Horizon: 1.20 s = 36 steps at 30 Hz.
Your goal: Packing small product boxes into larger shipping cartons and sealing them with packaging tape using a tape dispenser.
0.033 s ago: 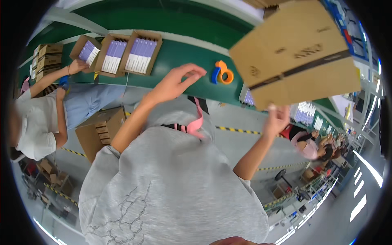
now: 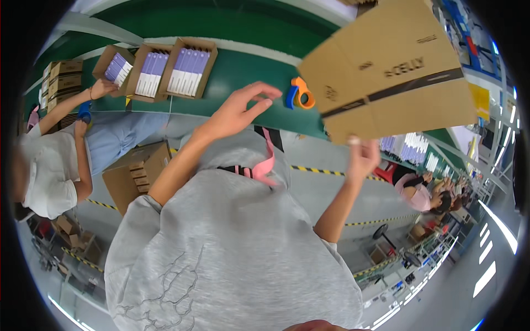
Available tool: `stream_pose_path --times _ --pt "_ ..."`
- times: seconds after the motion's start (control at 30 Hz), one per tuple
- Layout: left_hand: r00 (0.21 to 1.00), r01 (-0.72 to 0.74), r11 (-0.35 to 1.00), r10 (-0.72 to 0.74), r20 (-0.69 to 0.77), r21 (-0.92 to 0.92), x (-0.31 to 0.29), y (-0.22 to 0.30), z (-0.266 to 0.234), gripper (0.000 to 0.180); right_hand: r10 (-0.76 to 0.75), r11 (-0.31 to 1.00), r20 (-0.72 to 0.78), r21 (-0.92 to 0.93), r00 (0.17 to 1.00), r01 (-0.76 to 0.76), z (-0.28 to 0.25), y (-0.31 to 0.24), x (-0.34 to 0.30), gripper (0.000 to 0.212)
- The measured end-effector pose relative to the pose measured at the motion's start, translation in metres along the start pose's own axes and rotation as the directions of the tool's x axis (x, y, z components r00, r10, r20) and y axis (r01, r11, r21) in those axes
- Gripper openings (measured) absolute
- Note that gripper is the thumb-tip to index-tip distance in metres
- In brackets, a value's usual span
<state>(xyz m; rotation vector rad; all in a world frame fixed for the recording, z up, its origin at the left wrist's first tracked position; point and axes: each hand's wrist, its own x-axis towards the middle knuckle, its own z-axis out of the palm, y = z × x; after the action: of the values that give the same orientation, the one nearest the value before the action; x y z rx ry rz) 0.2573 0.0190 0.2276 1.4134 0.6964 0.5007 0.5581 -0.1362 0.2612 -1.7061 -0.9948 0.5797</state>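
Note:
My right hand [image 2: 362, 158] grips the near edge of a large flattened cardboard carton [image 2: 386, 77] between thumb and fingers. The carton is held up at a tilt above the right part of the green bench, with dark print and a dark stripe on its face. My left hand [image 2: 241, 110] hovers over the bench's near edge, holding nothing, its thumb apart from its bent fingers. Just right of its fingertips lies an orange and blue tape dispenser [image 2: 300, 94]. The bench surface behind the carton is hidden.
Open cartons of purple and white boxes [image 2: 189, 69] line the green bench [image 2: 237, 69] at left. Beside them, another person's hand [image 2: 104, 88] reaches into a smaller carton [image 2: 116, 69]. A large open carton [image 2: 130, 176] stands on the floor at left. More purple-white boxes [image 2: 408, 148] lie right.
My right hand and the flattened carton have shifted a little to the left, uncovering more boxes at the right. My left hand has risen slightly in the view.

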Motion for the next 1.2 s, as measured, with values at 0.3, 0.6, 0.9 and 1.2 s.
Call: stream_pose_path --times 0.3,0.6,0.9,1.2 --pt "0.999 -0.045 0.958 0.038 0.029 0.285 0.002 -0.115 0.043 0.075 0.236 0.957 0.381 -0.250 0.894 -0.147 0.145 0.076 -0.070 0.022" --pt "0.975 0.217 0.976 -0.217 0.037 0.009 0.007 -0.180 0.018 0.074 0.301 0.909 0.580 0.065 0.757 -0.411 0.173 0.153 0.002 0.041" --pt "0.946 0.319 0.947 -0.320 0.043 0.031 0.007 -0.182 0.018 0.080 0.317 0.910 0.501 0.080 0.806 -0.408 0.199 0.156 0.096 0.024" --pt "0.922 0.384 0.920 -0.377 0.089 -0.077 -0.001 -0.164 0.011 0.081 0.308 0.911 0.529 0.075 0.791 -0.406 0.190 0.157 0.101 0.039"
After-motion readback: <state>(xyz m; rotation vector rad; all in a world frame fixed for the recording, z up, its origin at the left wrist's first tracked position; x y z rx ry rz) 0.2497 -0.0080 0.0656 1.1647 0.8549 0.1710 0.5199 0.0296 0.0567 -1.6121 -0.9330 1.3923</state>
